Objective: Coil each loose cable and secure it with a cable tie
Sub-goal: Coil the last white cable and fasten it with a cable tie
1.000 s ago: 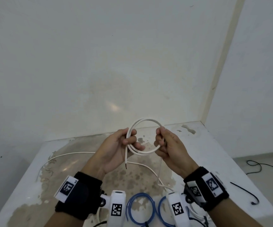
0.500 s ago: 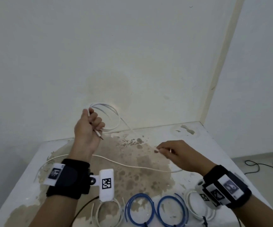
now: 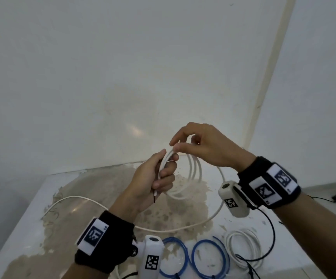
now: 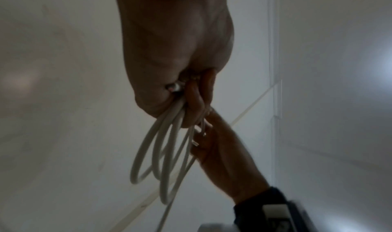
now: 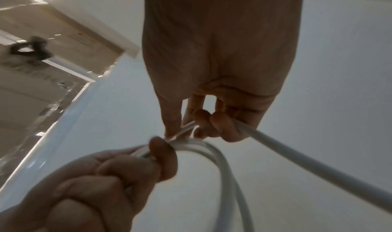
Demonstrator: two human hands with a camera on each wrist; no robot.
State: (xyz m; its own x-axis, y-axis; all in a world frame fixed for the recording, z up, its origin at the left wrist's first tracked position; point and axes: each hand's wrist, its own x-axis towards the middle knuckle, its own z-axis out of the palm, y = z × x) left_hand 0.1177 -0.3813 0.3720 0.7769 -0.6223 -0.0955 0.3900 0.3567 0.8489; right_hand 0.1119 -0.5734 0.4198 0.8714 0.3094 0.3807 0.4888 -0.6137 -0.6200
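Item: white cable [image 3: 193, 174], in progress. About three loops gathered in the air above the tabletop [image 3: 32, 214]; a long loose tail [image 3: 173, 230] trails across the stained surface, uncoiled. No tie on it yet.

Left hand [image 3: 153, 178]: fingers curled round the gathered loops, bare cable end poking out below the fist.

Right hand [image 3: 201, 146]: thumb and fingers pinching the cable at the top of the coil, just beside the left hand, feeding the next loop.

Finished coils at the near tabletop edge, count three visible: two blue coils [image 3: 209, 258], one white coil [image 3: 243, 250], with dark ties apparently on them; a fourth may lie hidden behind the left wrist.

Remaining, by judgement: wind the tail, then tie.
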